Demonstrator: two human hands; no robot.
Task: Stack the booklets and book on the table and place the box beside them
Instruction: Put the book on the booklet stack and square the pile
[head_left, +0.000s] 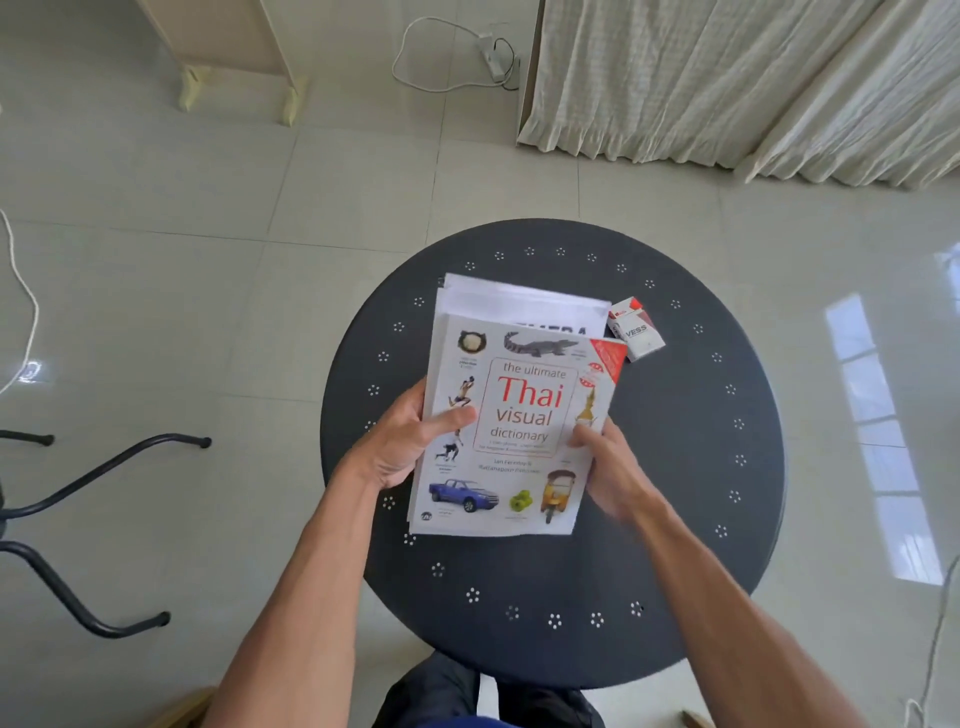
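A white book titled "the ultimate Thai visual dictionary" (519, 431) is on top of white booklets (514, 304) whose far edges stick out beyond it, over the round dark table (675, 467). My left hand (410, 441) grips the book's left edge, thumb on the cover. My right hand (608, 467) holds the right edge, fingers curled under. Whether the pile rests on the table or is lifted slightly, I cannot tell. A small red-and-white box marked "VESS" (636, 330) lies on the table just right of the pile's far corner.
The table has a ring of small perforated dots near its rim. Black chair legs (78, 519) stand on the tiled floor at left. A white cable and power strip (493, 57) lie at the back, next to pale curtains (727, 78).
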